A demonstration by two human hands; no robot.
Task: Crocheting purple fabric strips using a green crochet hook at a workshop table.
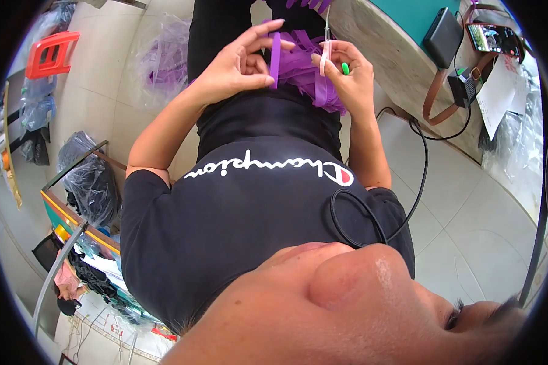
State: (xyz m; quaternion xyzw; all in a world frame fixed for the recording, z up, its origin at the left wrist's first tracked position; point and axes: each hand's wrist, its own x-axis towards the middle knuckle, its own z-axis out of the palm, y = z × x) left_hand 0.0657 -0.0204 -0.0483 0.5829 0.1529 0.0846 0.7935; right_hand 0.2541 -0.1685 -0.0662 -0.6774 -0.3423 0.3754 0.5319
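The person in the black shirt (268,201) has both hands up over the lap, well apart from the face. The left hand (249,61) is pinching a purple strip (276,64) between thumb and fingers, so that it stands on edge above the near end of the lap, just to the left of a loose heap of purple straps (298,70). The right hand (351,76) is curled around a small tool with a pale pink handle (324,61), its thin metal end pointing away from the body; a bright green piece (346,69) shows among those fingers, though I can't tell what it belongs to. The heap lies on the black trousers (216,42), spread between the two hands.

Over to the right is a counter (402,15) with a teal top, and a black box (442,38) sits by its right edge, near a phone with a lit screen (495,40). On the tiled floor (100,91), to the left, lies a clear bag (164,58) with purple stuff inside; a red plastic stool (53,56) is farther left.
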